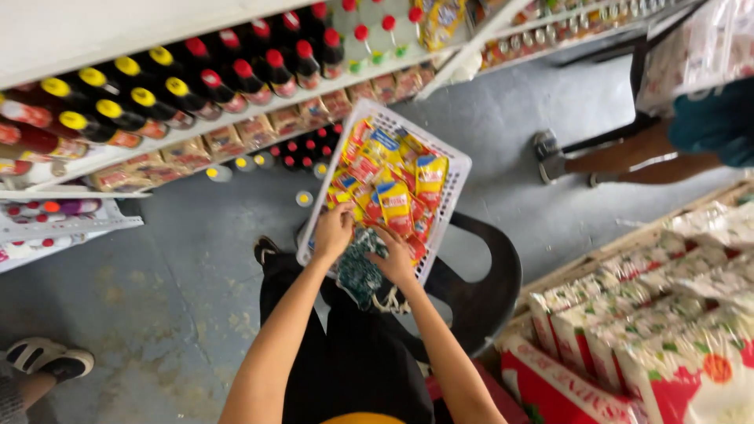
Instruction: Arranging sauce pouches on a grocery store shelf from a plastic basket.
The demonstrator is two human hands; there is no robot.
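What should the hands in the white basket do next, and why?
Probably lift one packet out. Both the left hand and the right hand are already down among the yellow-and-red packets in the white basket, which rests on a black chair beside the shelves.

Dark bottles with yellow caps [118,98] and dark bottles with red caps [271,59] lie in rows on a white shelf [259,114] at upper left. Below them runs a line of small tan packets [228,141]. A black plastic chair [487,290] stands on the grey concrete floor [181,259]. At right, stacked bags [628,338], perhaps rice, fill a wooden crate. Another person's sandalled foot [550,153] shows at upper right, and a white sandal [47,357] at lower left.
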